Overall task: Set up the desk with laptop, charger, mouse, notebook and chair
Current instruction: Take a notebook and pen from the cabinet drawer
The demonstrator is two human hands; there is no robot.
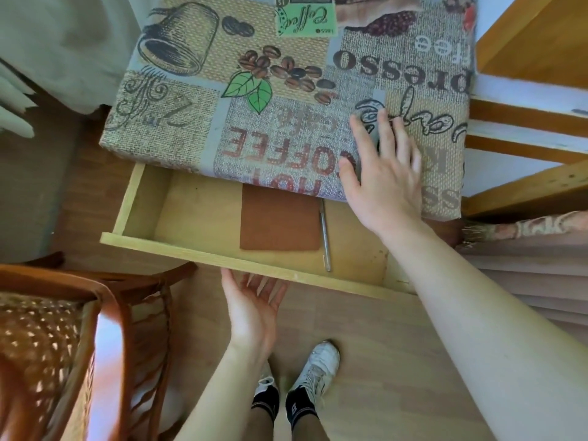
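At the lower left stands the wooden chair [79, 329], beside the desk's pulled-out drawer [222, 254]. The left hand [251, 300] reaches up palm-up under the drawer's front edge, fingers loosely spread and gripping nothing visible. Inside the drawer lie a brown notebook [278, 218] and, just right of it, a pen [325, 237]; the right hand [381, 173], arm extended, hovers or rests flat with fingers splayed on the coffee-print tablecloth [254, 90].

We look steeply down from head height, close over the worktop [286, 90], open drawer [197, 218] and floor [381, 361].
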